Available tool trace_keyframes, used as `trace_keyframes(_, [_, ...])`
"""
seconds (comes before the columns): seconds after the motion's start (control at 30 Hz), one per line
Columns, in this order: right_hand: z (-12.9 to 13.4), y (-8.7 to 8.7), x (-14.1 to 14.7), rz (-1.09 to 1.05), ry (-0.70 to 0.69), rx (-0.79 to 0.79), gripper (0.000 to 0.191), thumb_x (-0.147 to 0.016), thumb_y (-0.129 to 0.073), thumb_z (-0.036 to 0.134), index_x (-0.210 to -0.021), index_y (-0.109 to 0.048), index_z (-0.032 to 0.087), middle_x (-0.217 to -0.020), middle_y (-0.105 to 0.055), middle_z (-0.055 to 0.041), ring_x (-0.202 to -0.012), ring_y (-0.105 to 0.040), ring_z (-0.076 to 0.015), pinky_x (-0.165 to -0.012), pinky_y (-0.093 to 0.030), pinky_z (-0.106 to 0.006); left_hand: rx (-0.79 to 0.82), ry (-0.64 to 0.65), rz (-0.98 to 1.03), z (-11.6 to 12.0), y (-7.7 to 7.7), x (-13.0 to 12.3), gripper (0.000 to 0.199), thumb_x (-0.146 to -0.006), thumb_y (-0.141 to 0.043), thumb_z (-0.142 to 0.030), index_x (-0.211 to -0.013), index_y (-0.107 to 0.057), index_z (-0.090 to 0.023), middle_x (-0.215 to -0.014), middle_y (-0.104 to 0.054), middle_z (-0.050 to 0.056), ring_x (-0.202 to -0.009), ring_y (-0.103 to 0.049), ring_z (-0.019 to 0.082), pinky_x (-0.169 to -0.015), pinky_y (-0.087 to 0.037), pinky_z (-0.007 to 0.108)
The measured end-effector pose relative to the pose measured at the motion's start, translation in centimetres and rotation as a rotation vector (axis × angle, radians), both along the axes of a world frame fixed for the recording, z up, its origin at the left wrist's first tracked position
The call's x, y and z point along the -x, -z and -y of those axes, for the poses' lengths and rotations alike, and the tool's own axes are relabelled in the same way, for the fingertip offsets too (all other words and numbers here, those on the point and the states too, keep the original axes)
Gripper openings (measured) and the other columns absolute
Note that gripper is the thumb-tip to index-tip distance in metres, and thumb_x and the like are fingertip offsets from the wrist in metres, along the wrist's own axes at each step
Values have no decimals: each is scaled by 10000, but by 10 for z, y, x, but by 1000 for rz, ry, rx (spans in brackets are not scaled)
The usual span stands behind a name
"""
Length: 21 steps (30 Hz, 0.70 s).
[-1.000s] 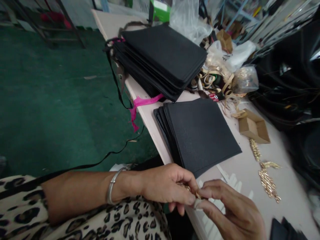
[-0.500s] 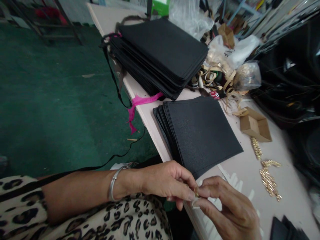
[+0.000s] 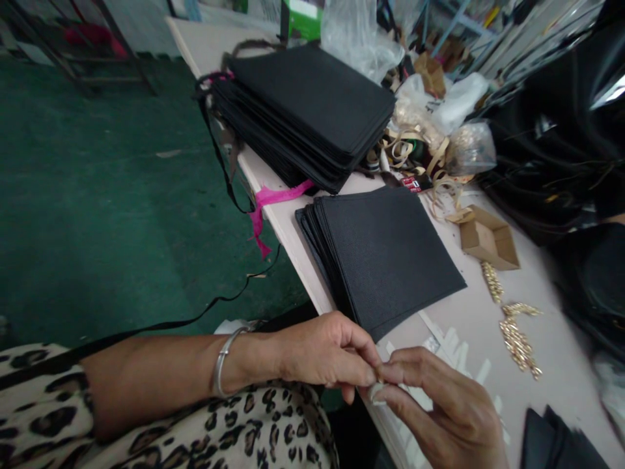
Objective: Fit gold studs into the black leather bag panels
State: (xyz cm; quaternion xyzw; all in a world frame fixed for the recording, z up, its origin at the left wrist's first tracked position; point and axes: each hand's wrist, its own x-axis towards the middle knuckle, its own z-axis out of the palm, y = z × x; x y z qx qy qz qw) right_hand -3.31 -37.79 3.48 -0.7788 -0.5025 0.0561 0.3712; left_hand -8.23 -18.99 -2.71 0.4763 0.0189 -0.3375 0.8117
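My left hand, with a silver bangle at the wrist, and my right hand meet fingertip to fingertip at the table's front edge. Both are closed in a pinch around a small white strip that curls between the thumbs. A tiny gold-coloured bit shows at the fingertips, mostly hidden; its kind is unclear. Beneath and beside my right hand lie several short white strips. Just beyond my hands rests a stack of black leather-like panels.
A taller stack of black panels stands farther back, near a pink cloth strip. To the right are a small cardboard box, gold chain pieces and black folded pieces. Plastic bags and beige ribbon crowd the back.
The fingertips have shifted slightly against each other, and the gold-coloured bit is less visible now. The whole view has moved a little; the stacks and chains lie as before.
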Motion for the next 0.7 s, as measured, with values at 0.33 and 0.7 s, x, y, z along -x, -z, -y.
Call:
trace_keyframes(0.33, [13, 12, 16, 172, -29, 110, 112, -970, -616, 194, -1039, -695, 155, -864, -749, -72, -766, -752, -156, -690, -631, -191, -249, 9, 162, 0, -4, 7, 121, -628, -645, -174, -737, -696, -182, -566, -547, -86, -525, -482, 66, -487, -354, 160])
trace_keyframes(0.7, [-5, 0, -2, -157, -184, 107, 73, -916, -686, 157, -978, -696, 195, -806, -730, -13, -703, -718, -114, -637, -580, -167, -261, 97, 413, -16, 1, 8, 83, -670, -657, -162, -752, -644, -176, -601, -494, -89, -539, -399, 62, -490, -321, 168])
